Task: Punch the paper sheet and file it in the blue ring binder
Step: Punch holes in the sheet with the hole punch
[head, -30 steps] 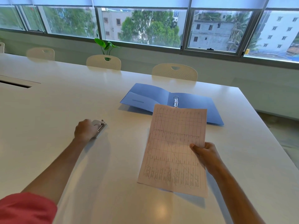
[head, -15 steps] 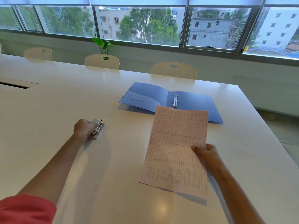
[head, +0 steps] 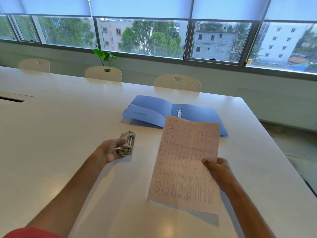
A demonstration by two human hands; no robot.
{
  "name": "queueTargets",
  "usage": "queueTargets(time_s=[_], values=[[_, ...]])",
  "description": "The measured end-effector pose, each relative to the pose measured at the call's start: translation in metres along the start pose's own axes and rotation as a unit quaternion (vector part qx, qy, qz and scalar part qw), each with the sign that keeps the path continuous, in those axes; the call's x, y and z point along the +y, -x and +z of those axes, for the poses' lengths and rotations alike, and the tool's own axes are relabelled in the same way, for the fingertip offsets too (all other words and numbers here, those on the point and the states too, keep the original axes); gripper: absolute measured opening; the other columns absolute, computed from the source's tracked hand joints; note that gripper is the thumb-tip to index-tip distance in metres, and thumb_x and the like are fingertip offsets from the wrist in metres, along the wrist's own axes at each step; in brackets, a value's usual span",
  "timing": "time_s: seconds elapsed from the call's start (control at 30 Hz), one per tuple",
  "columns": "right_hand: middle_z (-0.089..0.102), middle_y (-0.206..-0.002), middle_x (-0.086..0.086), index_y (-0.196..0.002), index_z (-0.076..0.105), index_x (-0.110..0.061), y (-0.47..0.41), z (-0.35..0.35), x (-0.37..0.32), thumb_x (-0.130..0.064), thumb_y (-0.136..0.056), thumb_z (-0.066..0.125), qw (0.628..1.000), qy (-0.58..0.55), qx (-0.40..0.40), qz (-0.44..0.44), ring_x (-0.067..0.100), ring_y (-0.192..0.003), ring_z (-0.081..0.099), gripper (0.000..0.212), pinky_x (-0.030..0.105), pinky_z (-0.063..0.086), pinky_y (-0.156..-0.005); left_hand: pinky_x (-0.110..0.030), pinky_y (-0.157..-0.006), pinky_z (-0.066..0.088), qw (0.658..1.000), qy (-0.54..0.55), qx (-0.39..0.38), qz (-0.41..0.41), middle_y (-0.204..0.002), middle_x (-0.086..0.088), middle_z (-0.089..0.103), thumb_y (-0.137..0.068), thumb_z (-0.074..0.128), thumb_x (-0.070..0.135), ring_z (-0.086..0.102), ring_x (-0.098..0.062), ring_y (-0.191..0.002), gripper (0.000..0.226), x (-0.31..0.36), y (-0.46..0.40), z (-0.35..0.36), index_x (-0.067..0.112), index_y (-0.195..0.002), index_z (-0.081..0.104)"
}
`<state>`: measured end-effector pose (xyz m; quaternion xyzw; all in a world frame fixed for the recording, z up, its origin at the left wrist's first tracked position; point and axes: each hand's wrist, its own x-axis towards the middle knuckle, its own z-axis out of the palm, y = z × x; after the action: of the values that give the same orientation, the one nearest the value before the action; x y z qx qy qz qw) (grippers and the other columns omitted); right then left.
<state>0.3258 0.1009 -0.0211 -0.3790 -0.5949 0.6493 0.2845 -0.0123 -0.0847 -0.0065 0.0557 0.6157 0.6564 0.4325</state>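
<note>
Fingers of the left hand (head: pixel 111 150) gripped the hole punch (head: pixel 127 143) at frame centre; the right hand (head: pixel 217 169) pinched the paper sheet (head: pixel 187 162), likely ready for punching, below the open blue binder (head: pixel 197 114).

white table (head: pixel 51 134) | three chairs (head: pixel 177 82) | plant (head: pixel 106 57) | windows (head: pixel 142 36)

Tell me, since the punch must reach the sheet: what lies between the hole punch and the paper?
Only bare white table between the hole punch, gripped by the left hand, and the paper sheet, in the head view.
</note>
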Motion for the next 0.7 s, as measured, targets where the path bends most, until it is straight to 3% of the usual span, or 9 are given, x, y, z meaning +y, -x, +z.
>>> queueTargets(time_s=[0.1, 0.27, 0.37, 0.47, 0.6, 0.7], values=[[0.074, -0.091, 0.021, -0.100, 0.064, 0.006, 0.004, -0.006, -0.005, -0.006, -0.091, 0.058, 1.000, 0.003, -0.002, -0.006, 0.035, -0.081, 0.073, 0.017, 0.042, 0.060, -0.069, -0.037, -0.049, 0.058, 0.998, 0.007, -0.052, -0.031, -0.069, -0.017, 0.070, -0.087, 0.060, 0.006, 0.069, -0.027, -0.055, 0.014, -0.010, 0.005, 0.020, -0.004, -0.097, 0.060], [0.073, -0.092, 0.023, -0.099, 0.064, 0.007, 0.012, -0.015, -0.010, -0.005, -0.091, 0.058, 1.000, 0.001, 0.000, -0.003, 0.038, -0.082, 0.072, 0.016, 0.046, 0.060, -0.071, -0.036, -0.055, 0.059, 0.993, -0.001, -0.108, -0.056, -0.069, -0.019, 0.071, -0.087, 0.058, 0.006, 0.069, -0.027, -0.057, 0.013, -0.027, 0.010, 0.048, -0.003, -0.096, 0.060], [0.074, -0.089, 0.022, -0.096, 0.064, 0.005, 0.017, -0.019, -0.010, -0.004, -0.090, 0.058, 1.000, 0.004, 0.002, 0.003, 0.037, -0.079, 0.073, 0.012, 0.041, 0.061, -0.066, -0.036, -0.056, 0.059, 0.989, -0.011, -0.128, -0.078, -0.072, -0.020, 0.071, -0.076, 0.064, 0.005, 0.070, -0.028, -0.059, 0.023, -0.037, 0.013, 0.060, -0.003, -0.097, 0.059], [0.073, -0.090, 0.023, -0.097, 0.064, 0.006, 0.019, -0.023, -0.010, -0.003, -0.090, 0.059, 1.000, 0.013, -0.002, 0.005, 0.036, -0.079, 0.073, 0.014, 0.039, 0.061, -0.064, -0.035, -0.054, 0.059, 0.985, -0.008, -0.144, -0.092, -0.076, -0.021, 0.071, -0.079, 0.063, 0.005, 0.071, -0.029, -0.061, 0.022, -0.043, 0.014, 0.071, -0.004, -0.099, 0.059], [0.074, -0.088, 0.022, -0.097, 0.065, 0.008, 0.021, -0.027, -0.010, -0.002, -0.089, 0.058, 1.000, 0.007, 0.000, 0.004, 0.035, -0.076, 0.073, 0.014, 0.035, 0.060, -0.060, -0.033, -0.054, 0.058, 0.984, -0.026, -0.160, -0.072, -0.079, -0.021, 0.072, -0.072, 0.067, 0.005, 0.071, -0.028, -0.065, 0.038, -0.047, 0.014, 0.080, -0.003, -0.107, 0.057], [0.074, -0.085, 0.019, -0.095, 0.065, 0.006, 0.022, -0.027, -0.011, 0.000, -0.090, 0.058, 1.000, 0.004, 0.002, 0.007, 0.032, -0.074, 0.073, 0.011, 0.032, 0.059, -0.058, -0.030, -0.052, 0.056, 0.982, -0.045, -0.178, -0.050, -0.078, -0.018, 0.073, -0.083, 0.061, 0.003, 0.071, -0.026, -0.064, 0.022, -0.048, 0.016, 0.087, 0.001, -0.105, 0.059]])
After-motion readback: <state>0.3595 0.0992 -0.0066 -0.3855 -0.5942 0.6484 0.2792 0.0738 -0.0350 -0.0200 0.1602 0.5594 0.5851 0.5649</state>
